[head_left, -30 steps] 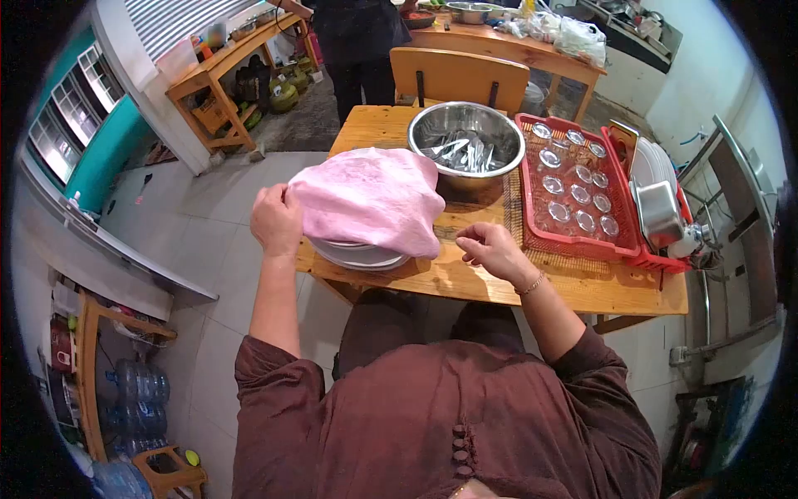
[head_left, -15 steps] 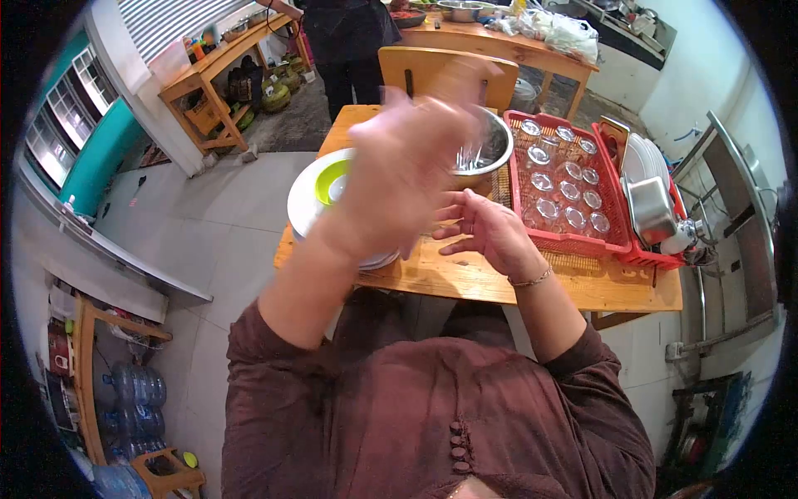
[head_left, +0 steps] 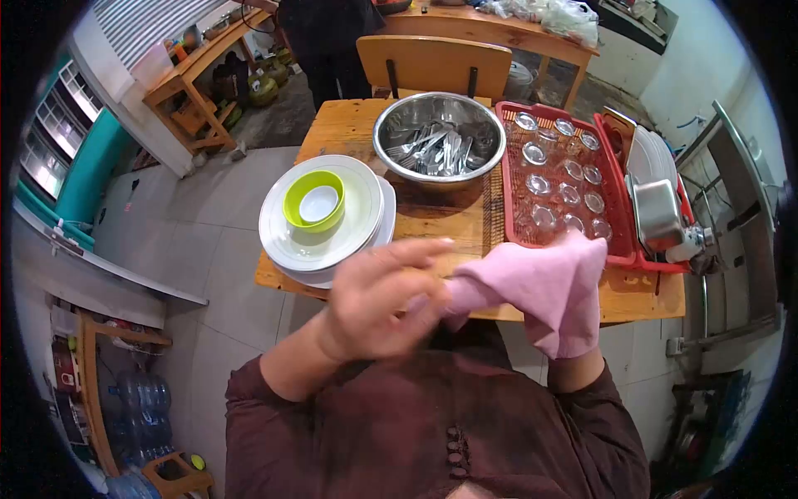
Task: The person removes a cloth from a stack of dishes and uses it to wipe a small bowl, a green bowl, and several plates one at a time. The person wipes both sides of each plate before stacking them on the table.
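A pink cloth (head_left: 540,287) lies draped over my right hand (head_left: 572,229), hiding nearly all of its fingers. My left hand (head_left: 386,295) is slightly blurred, its fingers bent and pinched at the cloth's left end, above the table's front edge. Left of the hands is a stack of white plates (head_left: 274,208). A lime-green bowl (head_left: 293,204) rests on the top plate, with a small white bowl (head_left: 319,204) inside it. Beyond my hands stands a steel bowl (head_left: 440,104) holding many forks and spoons (head_left: 440,152).
A red basket (head_left: 509,187) of upturned glasses (head_left: 538,184) sits at the table's right. Beside it, another red rack (head_left: 677,266) carries white plates (head_left: 647,154) and a steel container (head_left: 657,214). A chair (head_left: 436,62) stands behind the table (head_left: 407,218); a person (head_left: 328,41) is farther back.
The pink cloth now covers my right hand, which was bare before. My left hand has come down from in front of the bowls to the cloth's end. The view has shifted slightly.
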`<state>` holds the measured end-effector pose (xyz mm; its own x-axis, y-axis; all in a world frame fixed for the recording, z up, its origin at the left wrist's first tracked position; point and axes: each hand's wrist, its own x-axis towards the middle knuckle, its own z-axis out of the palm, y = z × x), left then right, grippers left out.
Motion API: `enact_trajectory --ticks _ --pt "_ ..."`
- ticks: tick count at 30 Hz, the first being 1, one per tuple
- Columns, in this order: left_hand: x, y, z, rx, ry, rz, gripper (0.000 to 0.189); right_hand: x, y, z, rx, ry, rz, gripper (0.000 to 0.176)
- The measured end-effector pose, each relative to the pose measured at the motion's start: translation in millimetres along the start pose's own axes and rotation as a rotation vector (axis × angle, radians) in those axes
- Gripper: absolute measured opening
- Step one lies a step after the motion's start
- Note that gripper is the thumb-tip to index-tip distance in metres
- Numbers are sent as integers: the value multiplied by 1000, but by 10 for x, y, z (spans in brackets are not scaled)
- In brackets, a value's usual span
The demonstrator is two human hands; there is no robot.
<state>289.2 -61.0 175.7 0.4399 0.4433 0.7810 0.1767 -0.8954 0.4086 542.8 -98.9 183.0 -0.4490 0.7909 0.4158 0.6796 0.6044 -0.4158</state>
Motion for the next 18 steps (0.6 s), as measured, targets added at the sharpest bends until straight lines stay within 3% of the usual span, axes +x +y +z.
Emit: enact_trajectory --ticks 1,3,5,6,9,10,12,13,16,18 --pt "8 -121 -55 40 25 -58 15 -37 114 -5 -36 -10 40 50" --pt "1 -345 -208 270 60 -59 15 -280 338 256 441 248 345 50" --pt "-50 -596 -410 422 128 -181 17 -76 296 152 226 116 352 48" --pt "-59 -700 -524 530 150 -274 17 139 186 4 0 -124 362 50" --pt "-177 -1033 -883 813 121 -607 22 375 398 173 -108 -132 196 44" --pt "-234 -1133 -961 892 94 -726 25 581 278 77 -283 -259 181 42" --pt "-295 -1274 -1054 849 6 -953 29 736 285 62 -336 -340 146 35" --pt "-298 -1322 -1072 823 -38 -1064 31 753 354 136 -210 -297 127 32" --pt "-242 -1388 -982 809 -135 -1126 33 720 504 294 -11 -240 83 26" --pt "-159 -1391 -915 984 -124 -827 33 719 526 335 -36 -255 80 28"
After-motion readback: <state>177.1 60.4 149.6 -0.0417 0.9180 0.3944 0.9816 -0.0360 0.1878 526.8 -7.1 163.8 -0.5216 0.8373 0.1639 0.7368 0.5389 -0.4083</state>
